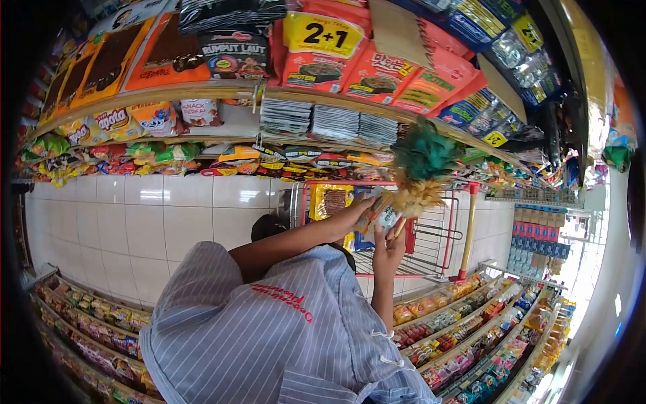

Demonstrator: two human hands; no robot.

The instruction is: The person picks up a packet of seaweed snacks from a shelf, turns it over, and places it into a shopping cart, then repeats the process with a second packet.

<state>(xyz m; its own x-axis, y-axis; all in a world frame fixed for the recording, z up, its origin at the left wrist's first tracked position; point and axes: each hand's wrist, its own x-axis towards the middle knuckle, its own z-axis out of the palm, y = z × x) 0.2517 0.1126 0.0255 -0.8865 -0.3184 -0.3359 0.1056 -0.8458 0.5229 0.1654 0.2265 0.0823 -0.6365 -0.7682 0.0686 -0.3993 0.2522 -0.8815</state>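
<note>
Holding a packet (378,217) over the red cart (444,232), the left hand (350,214) clasps it from 9 o'clock. Right hand (390,246) at 6 o'clock clenches a duster (420,172), probably touching the packet too. Next likely: shelving it.

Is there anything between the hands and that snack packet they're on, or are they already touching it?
Nothing visible stands between them. The left hand and right hand both rest directly on the small snack packet, held over the red shopping cart. A green and tan feather duster, its handle at the right hand, rises just beside the packet, not in the way.
</note>
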